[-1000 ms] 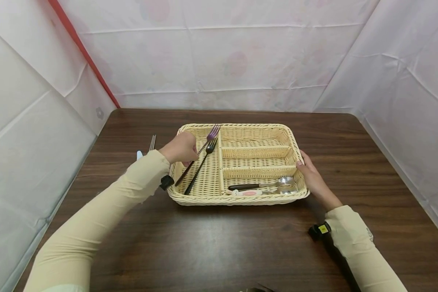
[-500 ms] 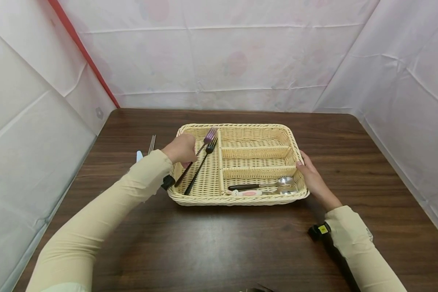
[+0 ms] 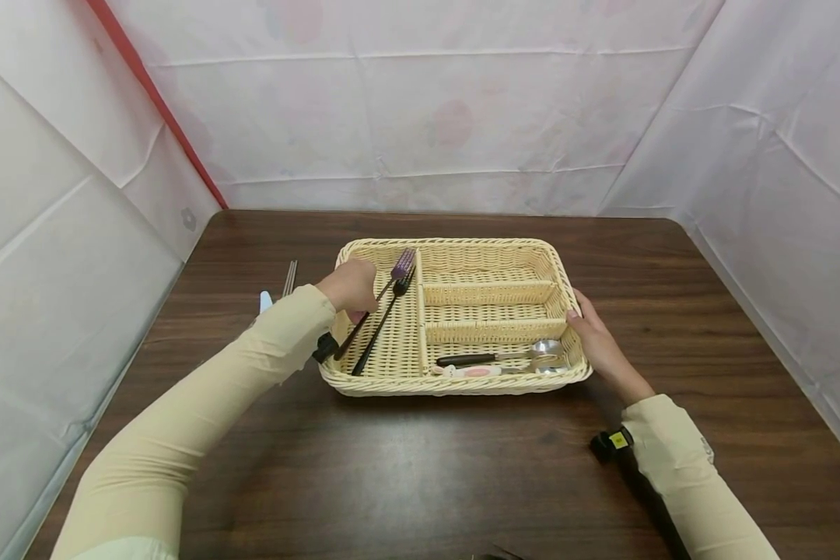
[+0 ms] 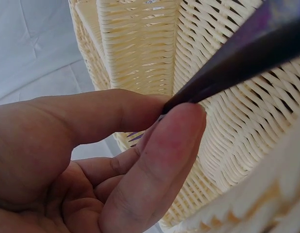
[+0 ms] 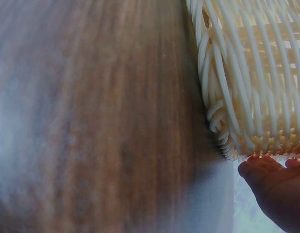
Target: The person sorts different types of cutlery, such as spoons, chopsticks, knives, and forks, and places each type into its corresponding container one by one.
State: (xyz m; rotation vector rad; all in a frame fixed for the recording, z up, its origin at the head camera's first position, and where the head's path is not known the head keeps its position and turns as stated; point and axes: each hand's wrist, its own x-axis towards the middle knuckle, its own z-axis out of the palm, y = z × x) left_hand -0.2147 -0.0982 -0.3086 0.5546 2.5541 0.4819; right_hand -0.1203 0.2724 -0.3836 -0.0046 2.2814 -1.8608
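My left hand (image 3: 353, 286) is over the left compartment of a cream woven cutlery basket (image 3: 455, 387). Between thumb and index finger it pinches the dark handle of a purple fork (image 3: 403, 266); the handle (image 4: 237, 60) fills the upper right of the left wrist view. Beneath and beside this fork a black fork (image 3: 381, 327) lies slanted in the same compartment. At the basket's right end my right hand (image 3: 602, 346) holds the rim, thumb on the edge and fingers along the outer wall. The right wrist view shows its fingertips at the weave (image 5: 266, 116).
A black-handled spoon (image 3: 467, 359) and a piece with a white and pink handle (image 3: 477, 372) lie in the front right compartment. Metal sticks (image 3: 290, 278) and a pale blue handle end (image 3: 265, 300) show on the dark table (image 3: 406, 482) behind the left sleeve. White sheets surround the table.
The purple fork has come down slightly and a little to the left, toward the black fork, with my left hand still pinching it. My right hand stays on the basket rim.
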